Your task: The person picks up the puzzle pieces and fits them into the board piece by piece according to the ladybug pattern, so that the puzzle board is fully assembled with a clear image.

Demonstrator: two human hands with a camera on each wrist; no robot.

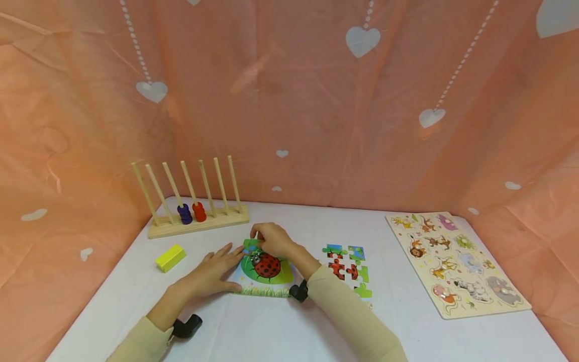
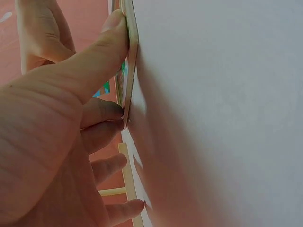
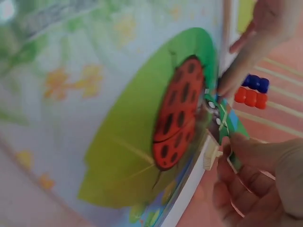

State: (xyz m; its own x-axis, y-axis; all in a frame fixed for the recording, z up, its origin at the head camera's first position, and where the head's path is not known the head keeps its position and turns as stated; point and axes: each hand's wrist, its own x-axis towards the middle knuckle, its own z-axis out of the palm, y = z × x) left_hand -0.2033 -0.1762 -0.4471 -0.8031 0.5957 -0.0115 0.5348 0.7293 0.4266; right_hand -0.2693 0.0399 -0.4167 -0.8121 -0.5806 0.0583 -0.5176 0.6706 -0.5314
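A ladybug puzzle board [image 1: 271,290] lies on the table in front of me. My left hand [image 1: 212,274] rests at its left side with fingers spread; in the left wrist view the thumb [image 2: 102,47] presses on the board's edge. At the far left corner my right hand [image 1: 277,241] pinches a green puzzle piece [image 3: 234,163] between thumb and fingers, partly hidden by them. Green and blue pieces [image 3: 227,118] show beside the ladybug's head there. Several loose puzzle pieces [image 1: 336,269] with red, blue and green parts lie right of the board.
A wooden peg stand [image 1: 221,219] with purple beads [image 1: 184,214] and red beads [image 1: 199,211] stands at the back left. A yellow block [image 1: 170,258] lies in front of it. An animal peg board [image 1: 436,299] lies at the right. A pink curtain hangs behind the table.
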